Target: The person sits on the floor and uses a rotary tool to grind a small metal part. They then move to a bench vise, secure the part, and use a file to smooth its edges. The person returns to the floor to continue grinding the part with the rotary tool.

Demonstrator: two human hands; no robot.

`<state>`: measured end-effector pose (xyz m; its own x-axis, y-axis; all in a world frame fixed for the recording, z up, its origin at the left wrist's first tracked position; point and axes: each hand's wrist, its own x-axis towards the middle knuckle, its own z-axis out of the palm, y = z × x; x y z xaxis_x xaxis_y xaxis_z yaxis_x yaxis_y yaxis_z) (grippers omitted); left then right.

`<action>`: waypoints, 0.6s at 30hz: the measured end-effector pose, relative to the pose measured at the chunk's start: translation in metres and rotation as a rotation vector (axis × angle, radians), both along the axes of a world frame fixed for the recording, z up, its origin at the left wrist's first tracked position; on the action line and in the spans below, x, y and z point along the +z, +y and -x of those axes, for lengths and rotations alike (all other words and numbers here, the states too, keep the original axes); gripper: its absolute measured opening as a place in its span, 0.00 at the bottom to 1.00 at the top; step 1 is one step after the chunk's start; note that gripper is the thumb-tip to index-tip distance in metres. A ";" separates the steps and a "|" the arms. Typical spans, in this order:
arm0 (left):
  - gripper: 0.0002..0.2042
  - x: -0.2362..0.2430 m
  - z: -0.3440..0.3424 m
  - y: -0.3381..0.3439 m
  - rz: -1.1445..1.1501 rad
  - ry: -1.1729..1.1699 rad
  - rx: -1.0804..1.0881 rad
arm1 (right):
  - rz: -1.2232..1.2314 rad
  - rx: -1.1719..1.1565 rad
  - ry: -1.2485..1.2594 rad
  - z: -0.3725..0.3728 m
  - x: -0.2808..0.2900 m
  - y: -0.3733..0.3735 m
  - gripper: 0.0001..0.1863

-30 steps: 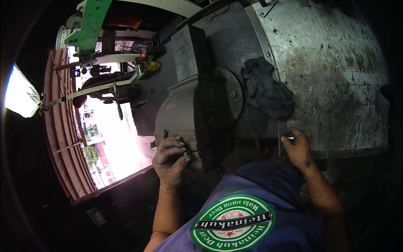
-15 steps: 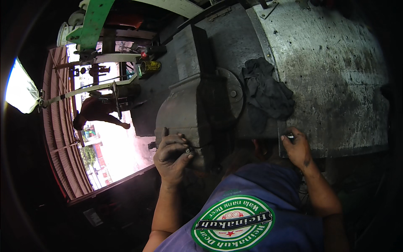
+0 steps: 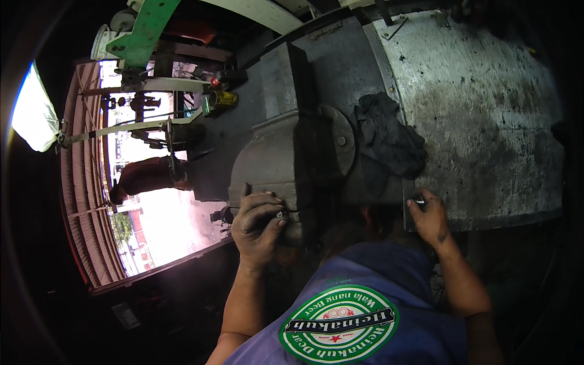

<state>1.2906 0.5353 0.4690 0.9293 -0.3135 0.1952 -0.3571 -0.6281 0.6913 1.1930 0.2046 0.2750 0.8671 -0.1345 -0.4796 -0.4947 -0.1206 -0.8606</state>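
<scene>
My left hand (image 3: 258, 230) is at the near end of a large dark grey bench vise (image 3: 263, 161). Its thumb and fingers pinch a small round metal piece (image 3: 280, 215), perhaps a nut or a bolt end; most of it is hidden. My right hand (image 3: 431, 220) is by the near left corner of a worn metal-topped bench (image 3: 480, 152). Its fingers close round a small shiny metal piece (image 3: 420, 201), too covered to name.
A crumpled dark cloth (image 3: 387, 137) lies between the vise and the metal top. Beyond the vise's left side stands a yellow can (image 3: 222, 99). A green beam (image 3: 143, 36) rises at the far left. Near the bright opening, another person (image 3: 146, 176) is bent over.
The whole view has shifted slightly, with the vise and bench lower in it. Both hands keep their grips. The other person at the left has changed posture.
</scene>
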 end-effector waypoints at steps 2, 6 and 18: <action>0.13 -0.001 0.000 0.002 -0.029 -0.018 -0.019 | -0.038 -0.009 0.020 0.000 0.001 0.000 0.13; 0.12 0.000 -0.002 0.005 -0.039 -0.017 -0.056 | 0.017 0.013 -0.007 0.001 0.003 0.001 0.13; 0.10 0.008 -0.001 -0.004 -0.080 -0.091 -0.033 | 0.059 -0.009 -0.091 0.013 -0.012 0.001 0.12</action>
